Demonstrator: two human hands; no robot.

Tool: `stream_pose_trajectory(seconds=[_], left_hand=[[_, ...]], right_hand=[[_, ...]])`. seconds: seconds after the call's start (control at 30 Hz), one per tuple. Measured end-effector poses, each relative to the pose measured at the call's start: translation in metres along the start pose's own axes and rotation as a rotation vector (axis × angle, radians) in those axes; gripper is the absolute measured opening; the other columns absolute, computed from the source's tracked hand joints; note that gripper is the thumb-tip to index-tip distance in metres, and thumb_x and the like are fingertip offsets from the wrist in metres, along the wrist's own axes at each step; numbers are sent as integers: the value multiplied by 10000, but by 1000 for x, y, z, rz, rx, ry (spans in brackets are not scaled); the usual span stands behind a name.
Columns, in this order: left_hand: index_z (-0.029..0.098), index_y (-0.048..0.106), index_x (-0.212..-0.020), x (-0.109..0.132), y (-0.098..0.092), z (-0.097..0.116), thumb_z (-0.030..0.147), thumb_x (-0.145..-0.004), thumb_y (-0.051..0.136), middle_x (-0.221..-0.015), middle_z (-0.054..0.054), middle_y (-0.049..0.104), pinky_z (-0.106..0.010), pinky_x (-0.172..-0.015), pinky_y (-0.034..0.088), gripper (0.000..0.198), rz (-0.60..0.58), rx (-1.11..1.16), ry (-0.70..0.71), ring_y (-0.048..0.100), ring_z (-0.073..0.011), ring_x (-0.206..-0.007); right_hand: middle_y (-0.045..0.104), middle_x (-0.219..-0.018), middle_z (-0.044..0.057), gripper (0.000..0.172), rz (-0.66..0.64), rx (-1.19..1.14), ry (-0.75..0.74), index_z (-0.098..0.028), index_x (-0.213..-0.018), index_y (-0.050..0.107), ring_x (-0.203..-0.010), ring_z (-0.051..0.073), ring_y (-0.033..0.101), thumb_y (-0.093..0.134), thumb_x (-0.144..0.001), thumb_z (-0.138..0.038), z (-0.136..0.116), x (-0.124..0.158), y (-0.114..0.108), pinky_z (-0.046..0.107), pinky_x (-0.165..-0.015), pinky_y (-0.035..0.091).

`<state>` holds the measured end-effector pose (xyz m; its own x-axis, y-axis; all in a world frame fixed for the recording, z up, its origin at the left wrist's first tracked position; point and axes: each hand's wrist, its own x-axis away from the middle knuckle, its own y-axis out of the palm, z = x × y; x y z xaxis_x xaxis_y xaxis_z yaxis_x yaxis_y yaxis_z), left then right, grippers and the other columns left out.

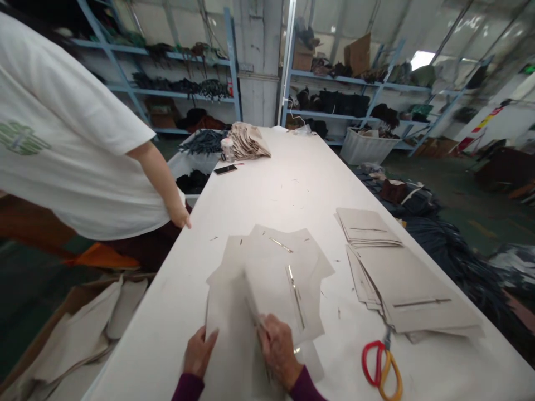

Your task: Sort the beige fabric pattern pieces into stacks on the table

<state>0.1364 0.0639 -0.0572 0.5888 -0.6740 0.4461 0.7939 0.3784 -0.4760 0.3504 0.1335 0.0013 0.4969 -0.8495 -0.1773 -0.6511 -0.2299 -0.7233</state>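
Note:
My left hand [198, 352] pinches the left edge of a beige fabric panel [228, 312], thumb on top. Closed around another beige panel [251, 303], my right hand [276, 346] holds it tilted up almost edge-on, and it is blurred by motion. Beneath and beyond both hands lie overlapping beige panels [271, 262], with a metallic zipper strip [296, 295] set in one and a shorter zipper piece [281, 245] farther up. Scissors [381, 365] with one red and one yellow handle rest to the right of my right hand.
Two stacks of beige panels, a smaller one [368, 225] and a larger one [422, 289], lie along the right edge of the white table [288, 189]. A person [83, 139] stands at the left, one hand on the table edge. A phone [225, 169] lies farther off.

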Motion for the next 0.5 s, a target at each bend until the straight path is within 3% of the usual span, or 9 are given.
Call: stream_pose_trajectory(seconds=[0.07, 0.17, 0.27, 0.37, 0.5], left_hand=[[117, 612, -853, 9, 4, 3, 425, -653, 525, -751, -54, 667, -309, -681, 481, 378, -7, 21, -5, 615, -224, -751], [126, 620, -860, 22, 18, 17, 390, -656, 463, -685, -45, 656, -305, -572, 462, 369, -47, 26, 19, 593, -199, -610], [112, 625, -885, 28, 38, 36, 290, -692, 447, -884, -94, 661, -307, -758, 473, 317, 66, -32, 118, 606, -196, -793], [74, 567, -1028, 22, 58, 50, 174, -736, 424, -1079, -132, 605, -276, -897, 418, 340, 131, -116, 100, 576, -166, -952], [81, 536, -1061, 8, 77, 59, 154, -752, 472, -996, -111, 625, -243, -823, 432, 324, 68, -144, 44, 584, -144, -878]], right_hand=[[535, -648, 39, 241, 101, 61, 126, -180, -706, 549, -605, 171, 528, 347, -837, -180, 32, -10, -15, 263, -594, 399], [574, -772, 89, 260, 160, 125, 202, -165, -760, 584, -724, 201, 556, 339, -835, -213, 81, -22, -31, 301, -682, 433], [573, -1012, 170, 302, 191, 133, 262, -116, -880, 617, -957, 256, 544, 358, -807, -253, 119, -27, -36, 350, -838, 424], [575, -1059, 208, 385, 172, 132, 331, -70, -946, 616, -998, 285, 545, 370, -787, -319, 141, -26, -35, 368, -882, 414], [611, -981, 200, 416, 189, 161, 395, -87, -907, 621, -947, 304, 567, 416, -750, -413, 151, -25, -31, 380, -835, 430]])
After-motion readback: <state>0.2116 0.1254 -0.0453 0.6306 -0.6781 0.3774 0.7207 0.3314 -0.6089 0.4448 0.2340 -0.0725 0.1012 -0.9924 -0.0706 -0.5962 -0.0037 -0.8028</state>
